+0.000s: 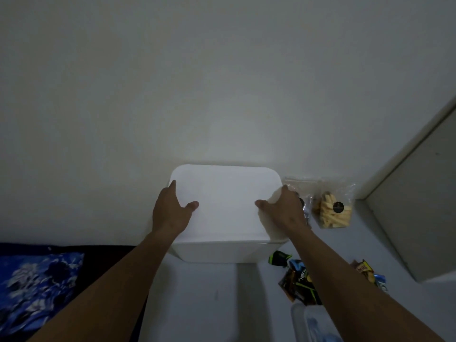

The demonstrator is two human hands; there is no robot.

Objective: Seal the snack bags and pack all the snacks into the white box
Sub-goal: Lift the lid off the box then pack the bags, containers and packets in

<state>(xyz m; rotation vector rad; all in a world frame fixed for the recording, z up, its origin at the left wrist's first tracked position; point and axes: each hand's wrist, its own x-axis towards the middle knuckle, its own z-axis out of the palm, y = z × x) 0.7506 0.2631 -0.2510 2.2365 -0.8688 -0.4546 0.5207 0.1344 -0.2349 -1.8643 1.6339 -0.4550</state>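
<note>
Wall (222, 95) behind box (222, 191), bags (332, 209) rightward.

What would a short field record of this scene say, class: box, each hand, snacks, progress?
Box: white box with its lid on top
Left: left hand holds the lid's left edge, thumb on top
Right: right hand holds the lid's right edge, thumb on top
Snacks outside: clear bag of pale sticks and small wrapped snacks, right of the box
Progress: packing not yet done
</note>
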